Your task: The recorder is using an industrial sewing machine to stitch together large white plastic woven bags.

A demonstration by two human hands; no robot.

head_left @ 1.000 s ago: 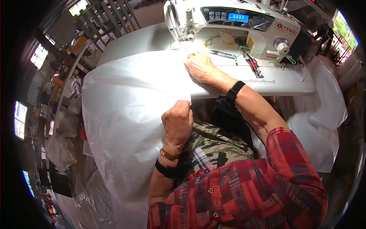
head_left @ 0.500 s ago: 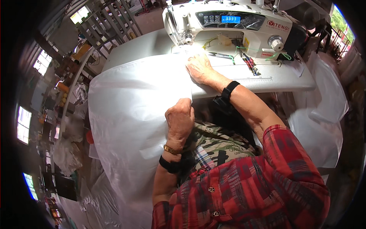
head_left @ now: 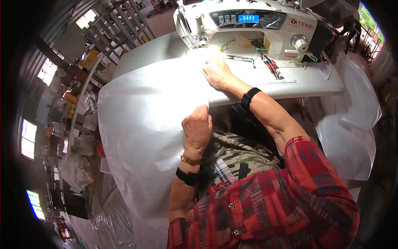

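The white sheet (head_left: pixel 143 110) spreads over the desk (head_left: pixel 317 86) and hangs past its near edge — the left hand (head_left: pixel 197 129), fingers curled tight, grips the sheet's right edge, while the right hand (head_left: pixel 219 74) lies near the sewing machine (head_left: pixel 253 20), glare hiding whether those fingers hold anything or how far they open.

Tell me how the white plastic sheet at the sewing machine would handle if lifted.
Probably floppy: the white plastic sheet drapes in soft folds over the front edge of the sewing table. Likely slippery, given its glossy sheen. Perhaps light for its size, as it looks thin.
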